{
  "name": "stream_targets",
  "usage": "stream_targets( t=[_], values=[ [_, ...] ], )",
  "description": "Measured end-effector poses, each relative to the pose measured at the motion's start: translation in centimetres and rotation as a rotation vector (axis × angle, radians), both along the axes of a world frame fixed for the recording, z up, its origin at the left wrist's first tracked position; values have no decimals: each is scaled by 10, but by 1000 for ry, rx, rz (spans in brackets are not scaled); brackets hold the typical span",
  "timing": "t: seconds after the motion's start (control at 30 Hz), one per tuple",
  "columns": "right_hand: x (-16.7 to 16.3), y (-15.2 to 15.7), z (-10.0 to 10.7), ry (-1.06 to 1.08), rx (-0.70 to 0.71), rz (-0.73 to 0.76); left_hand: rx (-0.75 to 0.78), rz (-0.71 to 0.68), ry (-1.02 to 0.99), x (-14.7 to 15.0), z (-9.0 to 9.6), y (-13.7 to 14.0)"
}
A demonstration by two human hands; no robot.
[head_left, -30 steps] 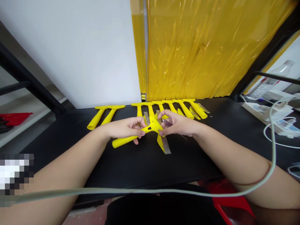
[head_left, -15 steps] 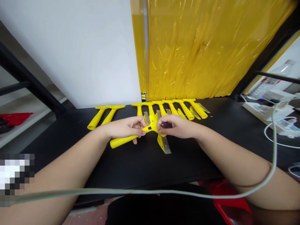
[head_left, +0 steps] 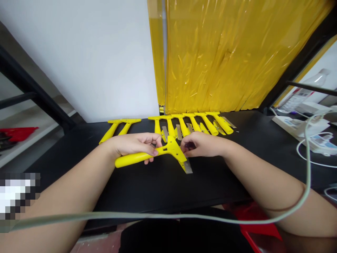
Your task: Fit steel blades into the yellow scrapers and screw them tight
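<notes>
My left hand [head_left: 139, 147] is closed around the neck of a yellow T-shaped scraper handle [head_left: 131, 160], thumb on top. Its wide head [head_left: 177, 151] points right, toward my right hand. The fingers of my right hand [head_left: 200, 144] are curled, with the tips close to the edge of that head. Something small and dark shows inside them, too hidden to name. Below the head, a metal blade [head_left: 188, 167] with a yellow plate beside it lies on the black table, partly covered by the head.
Several yellow scraper handles [head_left: 207, 123] lie in a row at the back, with loose blades [head_left: 165, 133] among them. Two more handles [head_left: 126, 123] lie at the left. White power strips [head_left: 300, 124] and cables sit at the right. A pale cable [head_left: 158, 215] crosses the foreground.
The held scraper handle has turned, its head now tilting down to the right, and shifted slightly left. My right fingers have moved off its face to the head's right edge.
</notes>
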State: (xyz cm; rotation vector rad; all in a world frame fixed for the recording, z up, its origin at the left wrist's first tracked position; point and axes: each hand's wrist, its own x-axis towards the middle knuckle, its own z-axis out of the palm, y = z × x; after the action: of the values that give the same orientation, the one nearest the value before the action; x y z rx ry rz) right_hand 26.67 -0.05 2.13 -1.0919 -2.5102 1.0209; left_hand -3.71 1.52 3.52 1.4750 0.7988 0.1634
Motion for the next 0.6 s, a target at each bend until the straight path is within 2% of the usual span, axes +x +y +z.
stream_targets(
  t=[0.43, 0.53, 0.6],
  values=[
    [-2, -1, -3, -56, 43, 29, 114, -38, -37, 0, -3, 5],
    [-1, 1, 0, 2, 43, 8, 118, -27, -42, 1, -2, 4],
    [-1, 2, 3, 117, 15, -34, 135, -8, -70, 3, -2, 5]
  ],
)
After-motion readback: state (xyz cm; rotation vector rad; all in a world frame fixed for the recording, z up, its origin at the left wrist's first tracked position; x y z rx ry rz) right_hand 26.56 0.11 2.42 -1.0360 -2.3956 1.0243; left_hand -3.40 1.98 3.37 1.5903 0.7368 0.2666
